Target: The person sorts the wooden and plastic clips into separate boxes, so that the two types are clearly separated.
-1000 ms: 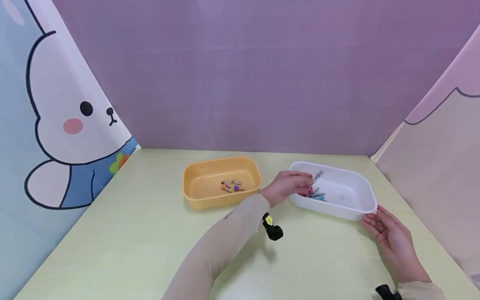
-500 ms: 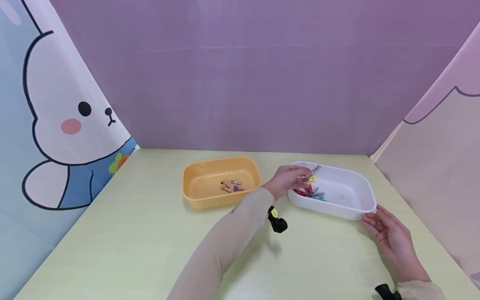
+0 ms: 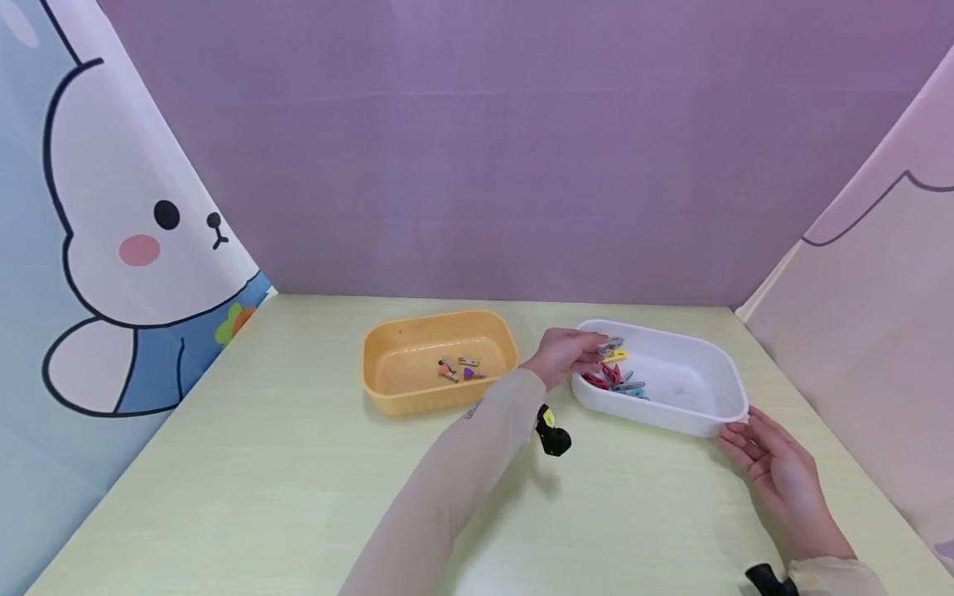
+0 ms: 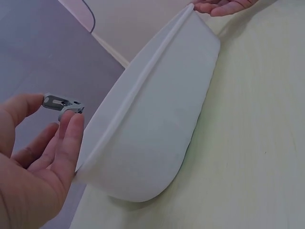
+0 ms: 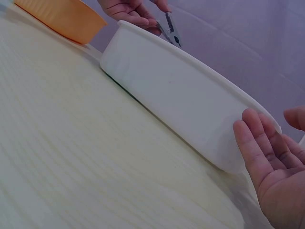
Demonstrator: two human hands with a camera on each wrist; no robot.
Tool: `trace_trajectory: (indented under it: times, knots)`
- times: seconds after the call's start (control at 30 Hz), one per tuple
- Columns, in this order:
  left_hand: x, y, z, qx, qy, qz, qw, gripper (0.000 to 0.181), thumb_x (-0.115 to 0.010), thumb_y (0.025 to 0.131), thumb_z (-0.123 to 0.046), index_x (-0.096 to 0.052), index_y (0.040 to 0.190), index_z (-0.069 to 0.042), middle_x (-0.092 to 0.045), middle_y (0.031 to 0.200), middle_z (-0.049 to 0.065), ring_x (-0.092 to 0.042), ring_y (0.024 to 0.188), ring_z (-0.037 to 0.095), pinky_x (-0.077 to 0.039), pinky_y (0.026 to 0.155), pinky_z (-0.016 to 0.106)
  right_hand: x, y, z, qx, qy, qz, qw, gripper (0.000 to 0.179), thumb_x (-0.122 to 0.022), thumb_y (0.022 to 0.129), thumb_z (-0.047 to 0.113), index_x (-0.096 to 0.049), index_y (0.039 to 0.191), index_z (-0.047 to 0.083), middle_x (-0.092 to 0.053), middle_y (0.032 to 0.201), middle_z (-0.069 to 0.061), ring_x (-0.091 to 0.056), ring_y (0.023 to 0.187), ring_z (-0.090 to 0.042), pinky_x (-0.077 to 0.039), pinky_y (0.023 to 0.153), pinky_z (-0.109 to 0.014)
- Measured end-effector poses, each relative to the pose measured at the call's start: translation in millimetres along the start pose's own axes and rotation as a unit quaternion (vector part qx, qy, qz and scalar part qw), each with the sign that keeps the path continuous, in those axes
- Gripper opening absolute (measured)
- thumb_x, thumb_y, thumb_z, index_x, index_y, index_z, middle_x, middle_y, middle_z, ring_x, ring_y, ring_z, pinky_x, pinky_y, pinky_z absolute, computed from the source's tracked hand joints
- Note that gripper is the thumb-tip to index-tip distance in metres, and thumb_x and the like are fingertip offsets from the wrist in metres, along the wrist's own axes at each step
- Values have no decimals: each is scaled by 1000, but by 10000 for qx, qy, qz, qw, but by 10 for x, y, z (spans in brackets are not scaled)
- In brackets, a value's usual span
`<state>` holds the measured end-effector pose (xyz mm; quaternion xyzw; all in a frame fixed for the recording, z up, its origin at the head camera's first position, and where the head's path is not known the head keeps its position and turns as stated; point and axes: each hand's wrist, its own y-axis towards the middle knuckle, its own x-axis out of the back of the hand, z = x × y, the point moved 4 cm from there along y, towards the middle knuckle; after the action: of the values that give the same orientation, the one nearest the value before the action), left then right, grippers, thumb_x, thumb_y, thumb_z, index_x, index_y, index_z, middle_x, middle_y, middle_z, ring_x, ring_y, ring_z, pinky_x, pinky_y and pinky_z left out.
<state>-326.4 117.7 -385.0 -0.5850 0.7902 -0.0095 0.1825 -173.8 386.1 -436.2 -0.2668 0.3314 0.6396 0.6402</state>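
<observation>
Between thumb and fingers, my left hand [image 3: 562, 356] pinches a grey clothespin [image 4: 63, 104] over the left end of the white bin [image 3: 663, 418]. In the right wrist view that clothespin [image 5: 172, 31] points its jaw end down at the rim. Below the hand, a yellow clothespin [image 3: 615, 356], red clothespins [image 3: 611, 375] and bluish-grey ones [image 3: 632, 389] lie in the bin's left part. My right hand [image 3: 782, 476] rests its fairly straight fingers [image 5: 252, 145] against the outside of the bin's near right corner. Its thumb stands apart from the fingers.
Left of the white bin stands a yellow-orange bin [image 3: 440, 403] holding several small wooden clothespins [image 3: 449, 370] with decorations. Both bins are on a pale table [image 3: 261, 463], with a purple backdrop [image 3: 477, 165] behind and printed side panels left and right.
The left hand has shifted slightly back and left, and the clothespin in it has turned from sticking up to lying flatter. The yellow clothespin has come into sight. The right hand stays put.
</observation>
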Motion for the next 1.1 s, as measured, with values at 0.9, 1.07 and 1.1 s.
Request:
trace_trajectory:
  times: [0.9,1.07,1.1]
  knots:
    - [-67,-7,-11,-7,978,-565,9936,14,-76,88,-8,-71,98,1,-73,100,22,-73,78,23,-60,82,39,-24,-8,-2,36,178,295,9994,34,-32,107,-1,-65,117,-3,-68,96,-27,-71,93,-37,-58,87,-45]
    - [-64,-15,-11,-62,1105,-509,9926,13,-75,89,-10,-72,98,-1,-73,101,20,-73,78,22,-60,81,37,-27,-7,0,12,177,232,9996,32,-34,107,0,-64,116,-2,-68,96,-27,-71,93,-36,-58,87,-45]
    - [-61,-18,-10,-78,1133,-494,9923,13,-75,89,-11,-72,98,-1,-73,101,19,-73,78,21,-60,81,36,-30,-7,0,8,166,223,9996,32,-34,107,0,-64,117,-2,-68,96,-26,-71,93,-36,-58,87,-45]
